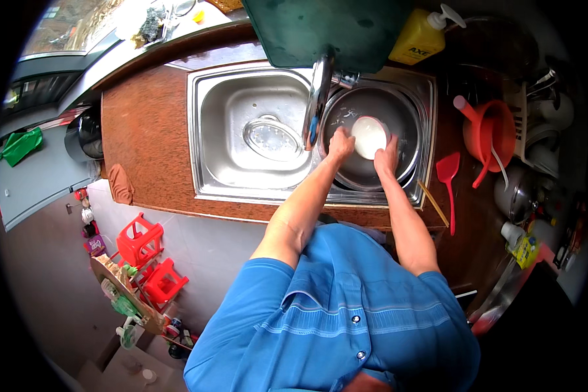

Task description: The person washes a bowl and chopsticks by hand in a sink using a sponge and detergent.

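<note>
A small white bowl point(370, 136) with a reddish rim is held over a large round metal basin point(405, 117), which sits in the right sink bowl. My right hand point(386, 156) grips the bowl's lower right edge. At its left side is my left hand point(341, 144), fingers bent close to the rim; whether they grip it is hard to tell. Some whitish bits show in the basin's upper left. The chrome faucet point(318, 103) stands between the two sink bowls, pointing toward me. An oval metal strainer or dish point(273, 139) lies in the left sink bowl point(225, 117).
Behind the faucet stands a green board point(323, 29), with a yellow pump bottle point(418, 39) beside it. On the right counter are a red ladle or dipper point(489, 132), a red spatula point(449, 171), chopsticks point(433, 203) and a dish rack point(521, 122). A brown cloth point(121, 183) hangs at the left counter edge.
</note>
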